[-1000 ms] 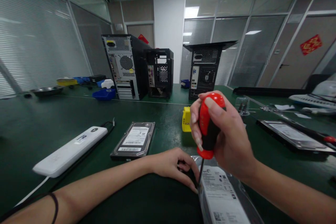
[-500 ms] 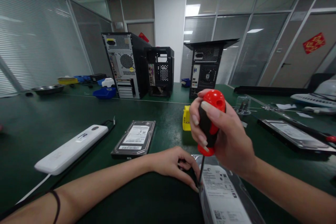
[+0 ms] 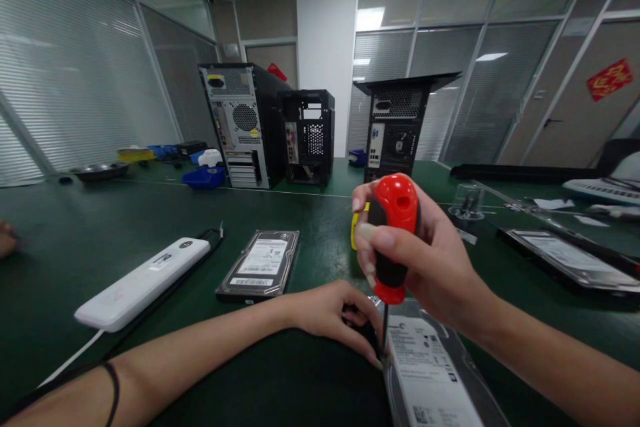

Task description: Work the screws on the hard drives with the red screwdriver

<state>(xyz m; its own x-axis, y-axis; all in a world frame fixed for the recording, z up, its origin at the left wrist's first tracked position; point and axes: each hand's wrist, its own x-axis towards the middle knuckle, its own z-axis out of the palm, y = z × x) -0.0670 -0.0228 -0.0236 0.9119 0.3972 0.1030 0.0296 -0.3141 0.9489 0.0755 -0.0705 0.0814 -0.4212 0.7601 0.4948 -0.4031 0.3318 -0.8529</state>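
Observation:
My right hand (image 3: 425, 247) is wrapped round the red and black handle of a screwdriver (image 3: 397, 210), with the thumb across its side. The shaft points down, and its tip is at the left edge of a silver hard drive (image 3: 430, 360) with a white label, at the bottom of the view. Beside the tip, my left hand (image 3: 345, 320) is closed, thumb and fingers pinching the drive's left edge. Any screw under the tip is too small to make out. Another hard drive (image 3: 261, 265) lies flat beyond my left forearm.
A white power strip (image 3: 145, 283) lies left. Computer cases (image 3: 243, 127) stand at the back, near a blue tray (image 3: 204, 177). Partly behind my right hand is a yellow object (image 3: 355, 230). To the right are a clear cup (image 3: 467, 201) and another drive (image 3: 570, 257). Another person's hand (image 3: 7, 240) shows far left.
My right hand has turned the screwdriver handle somewhat and made it more upright. My left hand keeps its place at the drive. The other person's hand shows more at the left edge.

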